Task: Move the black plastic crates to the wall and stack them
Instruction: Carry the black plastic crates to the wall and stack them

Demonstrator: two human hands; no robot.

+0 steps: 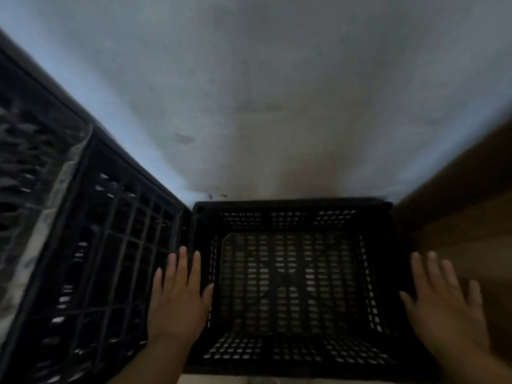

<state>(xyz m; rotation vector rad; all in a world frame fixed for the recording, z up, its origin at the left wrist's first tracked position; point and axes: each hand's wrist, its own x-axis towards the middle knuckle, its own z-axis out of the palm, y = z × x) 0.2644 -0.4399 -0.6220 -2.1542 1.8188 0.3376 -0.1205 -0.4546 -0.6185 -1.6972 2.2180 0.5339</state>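
A black crate (291, 207) with lots of little holes sits open side up, low down in the middle of the view. Its far edge is right by the bottom of the grey wall (277, 92). You can see down through the holes in its floor.

The left hand (178, 295) lies flat at the left edge of the crate, wide, with fingers straight and spread. It holds nothing. Its thumb reaches over the rim. The right hand (443, 303) lies flat at the right edge in the same way, wide, with fingers straight, and holds nothing. I cannot tell how hard the hands push.

Just beside the crate on the left stands a taller black crate (110, 245), also close to the wall. Its side with square bars faces us. It looks blurry.

On the right, next to the crate, is a big brown thing (471, 217), too blurry to name
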